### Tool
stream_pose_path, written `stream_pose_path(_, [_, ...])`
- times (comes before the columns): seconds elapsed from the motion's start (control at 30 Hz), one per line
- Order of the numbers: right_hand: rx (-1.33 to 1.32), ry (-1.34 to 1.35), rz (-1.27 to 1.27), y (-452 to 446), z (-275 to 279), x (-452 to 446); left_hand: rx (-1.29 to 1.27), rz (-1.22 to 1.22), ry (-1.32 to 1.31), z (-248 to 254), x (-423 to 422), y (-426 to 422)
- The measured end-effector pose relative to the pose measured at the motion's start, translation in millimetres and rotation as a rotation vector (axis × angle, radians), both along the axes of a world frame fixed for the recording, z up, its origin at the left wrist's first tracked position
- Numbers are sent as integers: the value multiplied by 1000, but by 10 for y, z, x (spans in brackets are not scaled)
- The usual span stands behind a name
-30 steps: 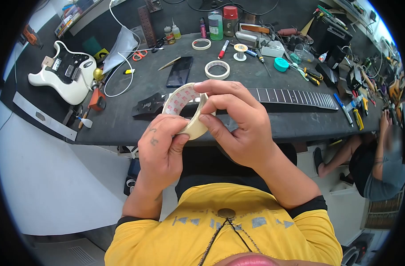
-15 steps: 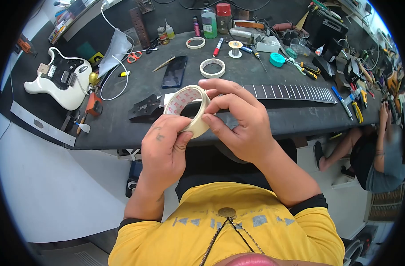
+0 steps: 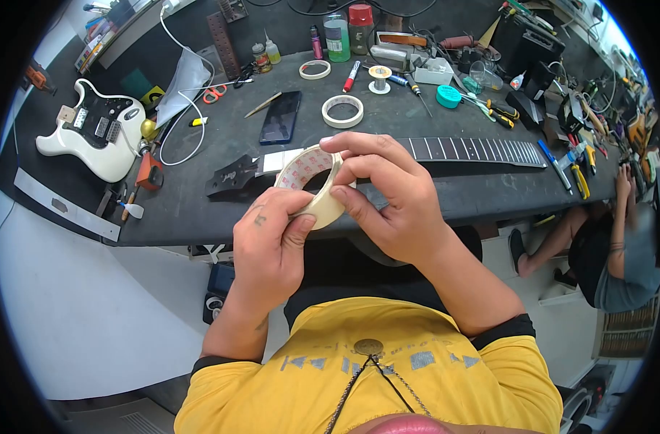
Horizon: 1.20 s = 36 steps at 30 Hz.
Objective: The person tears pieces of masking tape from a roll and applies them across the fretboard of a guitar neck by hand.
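A roll of masking tape [image 3: 324,210] is held up over the front edge of the bench. My left hand [image 3: 268,239] grips its lower left side, with the thumb on the outside and the fingers through the core. On the right of the roll, the thumb and fingers of my right hand [image 3: 391,192] pinch at its outer surface; whether a tape end is between them I cannot make out. Behind both hands lies a guitar neck [image 3: 467,150] with a dark fretboard, its black headstock [image 3: 232,177] pointing left. My hands hide part of the neck.
A phone [image 3: 281,117], two more tape rolls [image 3: 343,111], a red marker [image 3: 352,76] and a solder spool [image 3: 379,79] lie behind the neck. A white guitar body [image 3: 99,130] is at left. Screwdrivers and pliers [image 3: 580,181] are at right, near a seated person [image 3: 612,253].
The tape roll has tilted slightly and dropped a little between my hands. Both hands keep nearly the same places, and the view has shifted slightly.
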State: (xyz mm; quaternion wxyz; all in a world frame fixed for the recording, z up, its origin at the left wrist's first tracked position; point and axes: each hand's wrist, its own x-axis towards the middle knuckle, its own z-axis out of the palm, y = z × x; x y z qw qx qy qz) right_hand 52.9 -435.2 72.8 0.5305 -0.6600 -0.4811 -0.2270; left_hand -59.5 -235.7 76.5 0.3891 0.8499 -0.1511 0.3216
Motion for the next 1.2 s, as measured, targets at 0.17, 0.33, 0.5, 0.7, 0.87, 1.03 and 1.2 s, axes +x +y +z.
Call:
stream_pose_path(0.17, [32,112,29,-18,-36,8,-36,-6,56,-58,-2,30])
stream_pose_path(0.33, [47,81,-3,-6,-46,20,-1,-1,34,-68,25,30])
stream_pose_path(0.5, [34,57,-5,-51,-61,28,42,-6,12,-42,31,15])
stream_pose_path(0.7, [-41,-8,-47,-118,6,87,91,-24,39,59,22,-16])
stream_pose_path(0.87, [-164,-198,-195,-93,37,66,94,-38,45,11,27,-64])
stream_pose_path(1.03, [7,83,-70,-54,-61,43,-15,48,88,-4,42,-56])
stream_pose_path(1.2, [-29,94,-28,-94,-34,88,41,41,73,9,59,-48])
